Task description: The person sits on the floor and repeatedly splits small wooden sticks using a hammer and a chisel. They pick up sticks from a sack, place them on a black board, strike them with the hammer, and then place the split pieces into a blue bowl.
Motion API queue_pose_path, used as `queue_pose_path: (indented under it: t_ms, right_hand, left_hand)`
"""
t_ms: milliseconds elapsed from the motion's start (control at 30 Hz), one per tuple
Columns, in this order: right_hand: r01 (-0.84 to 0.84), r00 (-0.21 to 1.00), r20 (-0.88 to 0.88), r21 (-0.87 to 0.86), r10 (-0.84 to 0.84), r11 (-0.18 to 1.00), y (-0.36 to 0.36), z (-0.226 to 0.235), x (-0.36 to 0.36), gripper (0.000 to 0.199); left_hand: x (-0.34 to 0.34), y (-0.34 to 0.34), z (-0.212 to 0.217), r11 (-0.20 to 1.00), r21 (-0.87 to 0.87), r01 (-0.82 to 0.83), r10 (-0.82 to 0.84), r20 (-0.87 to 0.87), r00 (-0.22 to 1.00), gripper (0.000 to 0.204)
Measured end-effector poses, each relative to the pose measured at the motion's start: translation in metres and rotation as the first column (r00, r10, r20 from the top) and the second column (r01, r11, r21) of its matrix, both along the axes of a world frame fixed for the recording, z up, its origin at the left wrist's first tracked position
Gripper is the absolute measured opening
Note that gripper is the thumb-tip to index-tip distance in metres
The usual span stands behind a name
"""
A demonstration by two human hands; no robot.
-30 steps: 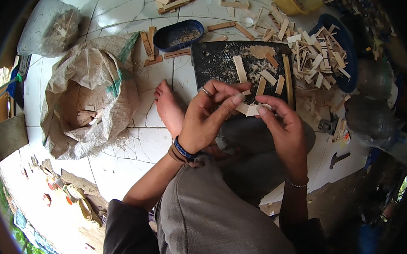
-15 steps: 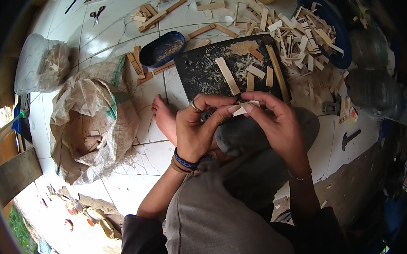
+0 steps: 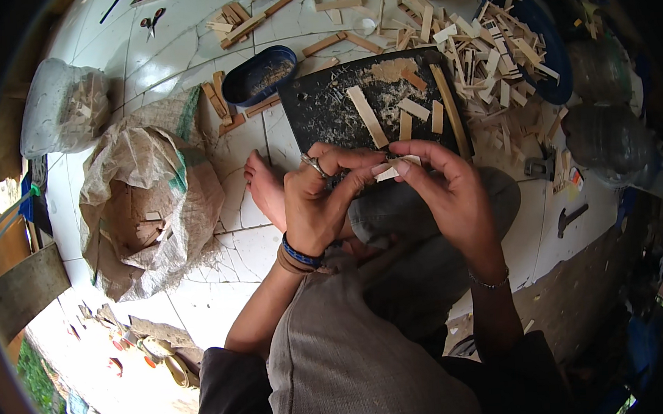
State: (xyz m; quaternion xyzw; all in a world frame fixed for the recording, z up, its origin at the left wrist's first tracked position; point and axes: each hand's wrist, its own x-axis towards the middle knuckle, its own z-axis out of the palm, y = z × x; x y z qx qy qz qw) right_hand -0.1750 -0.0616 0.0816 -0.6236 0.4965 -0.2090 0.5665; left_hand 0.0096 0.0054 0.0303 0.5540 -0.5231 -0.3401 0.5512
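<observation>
My left hand [image 3: 323,200] and my right hand [image 3: 448,192] meet above my knee, both pinching a small pale wooden piece [image 3: 390,171] between thumbs and fingertips. The left hand wears a ring and wristbands. Just beyond the hands lies a black board [image 3: 318,113] dusted with sawdust, with a long pale wooden strip [image 3: 366,116] and a few shorter strips on it. My bare foot [image 3: 264,192] rests on the white tiled floor to the left of the hands.
An open woven sack [image 3: 146,211] holding wood offcuts lies at left, a clear plastic bag [image 3: 68,113] beyond it. A dark blue oval tub [image 3: 261,75] sits by the board. A heap of wooden strips [image 3: 489,53] covers a blue tray at upper right. Scissors [image 3: 151,21] lie far left.
The view has shifted so hands and board sit lower and closer. Both hands stay together on the small wooden piece, fingers slightly re-gripping it.
</observation>
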Motion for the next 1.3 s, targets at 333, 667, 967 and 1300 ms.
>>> queue_pose_path:
  t_ms: [333, 667, 967, 1300]
  right_hand:
    - [0.004, 1.0, 0.031, 0.01, -0.004, 1.0, 0.001, 0.0, 0.001, 0.026]
    - [0.013, 0.998, 0.058, 0.028, -0.014, 1.0, -0.001, -0.003, 0.0, 0.026]
    - [0.001, 0.997, 0.077, 0.017, -0.002, 1.0, -0.004, -0.003, -0.011, 0.033]
    - [-0.094, 0.774, -0.59, -0.467, -0.23, 0.879, -0.043, -0.058, -0.076, 0.038]
  left_hand:
    - [0.007, -0.006, 0.008, 0.974, -0.219, 0.051, 0.031, 0.357, 0.934, 0.037]
    - [0.004, -0.006, 0.001, 0.956, -0.285, 0.075, 0.027, 0.339, 0.94, 0.043]
    - [0.001, -0.006, -0.001, 0.958, -0.281, 0.06, 0.012, 0.246, 0.969, 0.035]
    - [0.0, -0.004, -0.007, 0.974, -0.223, 0.049, -0.023, 0.114, 0.993, 0.031]
